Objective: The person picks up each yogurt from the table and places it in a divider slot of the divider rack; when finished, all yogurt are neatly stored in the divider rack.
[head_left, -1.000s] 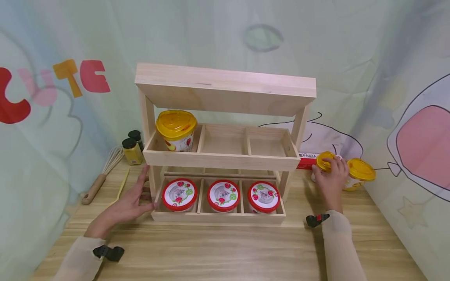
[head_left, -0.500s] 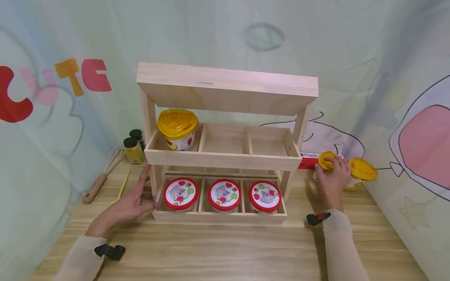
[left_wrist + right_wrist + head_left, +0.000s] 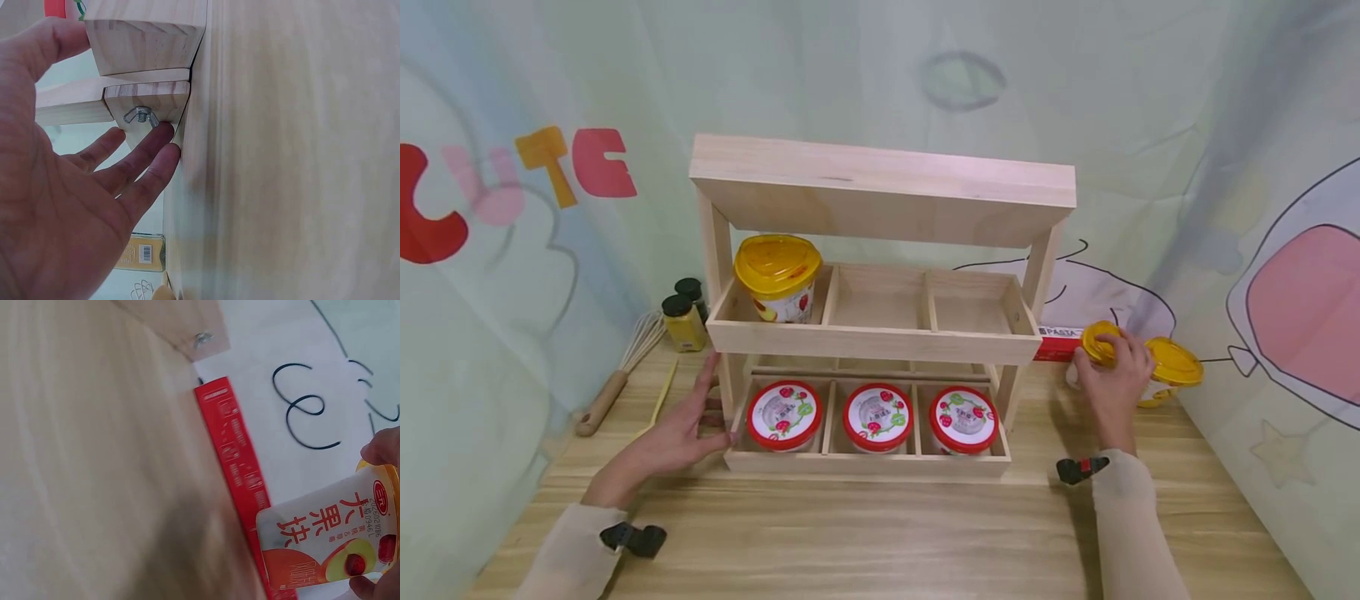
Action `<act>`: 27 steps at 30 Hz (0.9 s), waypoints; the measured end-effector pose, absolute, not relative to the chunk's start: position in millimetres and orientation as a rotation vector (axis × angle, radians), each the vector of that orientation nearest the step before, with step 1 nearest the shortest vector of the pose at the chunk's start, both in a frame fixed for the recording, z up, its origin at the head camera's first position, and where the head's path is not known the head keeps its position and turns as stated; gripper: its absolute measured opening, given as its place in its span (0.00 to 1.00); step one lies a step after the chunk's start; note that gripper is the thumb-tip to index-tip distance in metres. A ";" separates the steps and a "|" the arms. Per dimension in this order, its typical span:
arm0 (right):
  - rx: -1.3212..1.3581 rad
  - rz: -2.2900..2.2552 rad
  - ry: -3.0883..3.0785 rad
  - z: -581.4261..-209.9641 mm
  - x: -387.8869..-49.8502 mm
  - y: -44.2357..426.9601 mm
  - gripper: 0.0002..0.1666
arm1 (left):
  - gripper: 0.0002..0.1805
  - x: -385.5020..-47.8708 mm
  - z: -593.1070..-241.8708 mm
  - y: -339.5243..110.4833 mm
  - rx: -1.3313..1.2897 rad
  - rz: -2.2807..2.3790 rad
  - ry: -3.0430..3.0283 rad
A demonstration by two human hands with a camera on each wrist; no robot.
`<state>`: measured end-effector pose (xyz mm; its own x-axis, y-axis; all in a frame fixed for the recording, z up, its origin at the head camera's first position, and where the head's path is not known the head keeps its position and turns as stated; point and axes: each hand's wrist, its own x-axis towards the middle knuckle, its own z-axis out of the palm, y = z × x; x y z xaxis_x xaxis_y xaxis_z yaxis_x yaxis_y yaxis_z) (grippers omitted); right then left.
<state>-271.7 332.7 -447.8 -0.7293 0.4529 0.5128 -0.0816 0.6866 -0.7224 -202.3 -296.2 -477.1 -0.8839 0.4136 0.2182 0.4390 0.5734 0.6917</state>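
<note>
My left hand [image 3: 677, 429] touches the left side of a two-tier wooden rack [image 3: 872, 343]. Its thumb rests at the lower tier's front corner, and in the left wrist view its loosely spread fingers [image 3: 153, 181] lie by a post with a wing nut [image 3: 142, 115]. To the rack's right, my right hand [image 3: 1116, 379] grips a yogurt cup [image 3: 1099, 343] by its yellow lid; fruit pictures cover the cup's side in the right wrist view. Another yellow-lidded yogurt cup [image 3: 1176, 367] stands beside that hand, partly hidden. A third yellow-lidded cup [image 3: 777, 279] sits in the upper tier's left compartment.
Three red-lidded cups [image 3: 877, 418] fill the lower tier's compartments. Behind the right hand lies a red pasta box [image 3: 1056, 346]. Left of the rack are spice jars [image 3: 683, 323], a whisk [image 3: 617, 379] and a thin yellow utensil [image 3: 664, 392].
My right hand and the yogurt cup in it have shifted very slightly to the right. The left hand stays at the rack's side.
</note>
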 end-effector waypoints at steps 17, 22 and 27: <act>-0.181 0.974 -2.087 -412.2 -263.1 322.8 0.24 | 0.74 -202.1 -476.2 -294.9 -0.736 -1.250 -2.765; -0.179 0.988 -2.059 -403.5 -258.4 320.2 0.24 | 0.74 -201.7 -476.8 -295.2 -0.754 -1.252 -2.751; -0.174 0.991 -2.049 -392.0 -252.5 316.6 0.25 | 0.74 -202.7 -479.5 -295.5 -0.779 -1.250 -2.726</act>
<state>-252.5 316.6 -392.0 -0.6437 0.4418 0.6249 -0.2159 0.6785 -0.7022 -202.7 -295.5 -479.5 -0.8728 0.4247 0.2405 0.4594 0.5484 0.6987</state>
